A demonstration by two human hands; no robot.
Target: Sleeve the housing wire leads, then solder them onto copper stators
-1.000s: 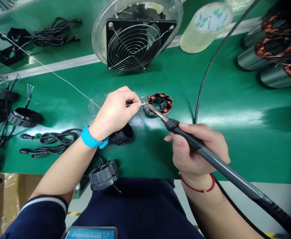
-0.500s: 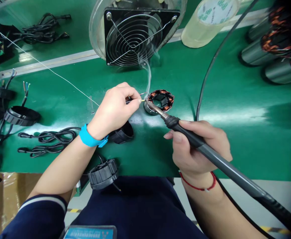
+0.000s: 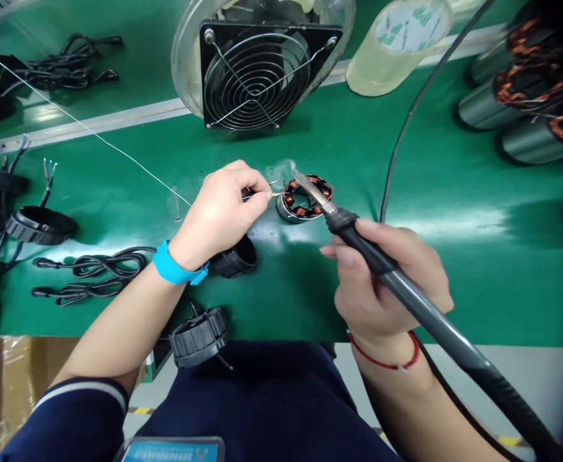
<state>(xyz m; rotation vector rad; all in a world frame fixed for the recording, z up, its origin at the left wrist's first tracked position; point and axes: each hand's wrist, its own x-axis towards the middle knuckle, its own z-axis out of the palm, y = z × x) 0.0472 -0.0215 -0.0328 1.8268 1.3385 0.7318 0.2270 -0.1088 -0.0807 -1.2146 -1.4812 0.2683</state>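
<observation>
My right hand is wrapped round the handle of a soldering iron. Its metal tip is raised over a motor stator wound with copper wire, and a wisp of smoke hangs by the tip. My left hand pinches a thin yellow wire whose end reaches the stator's left rim. A white strand of what looks like solder wire runs from the upper left to this hand. Under the left wrist lies a black round housing, partly hidden by the hand.
A fan with a wire guard stands behind the stator. A roll of clear tape is right of it, with several wound stators at the far right. Black cables and caps lie left. Another black cap rests at the front edge.
The soldering iron's tip has lifted off the wire joint at the stator's left rim and moved up and slightly right. The smoke has thinned. My left hand has stayed in place.
</observation>
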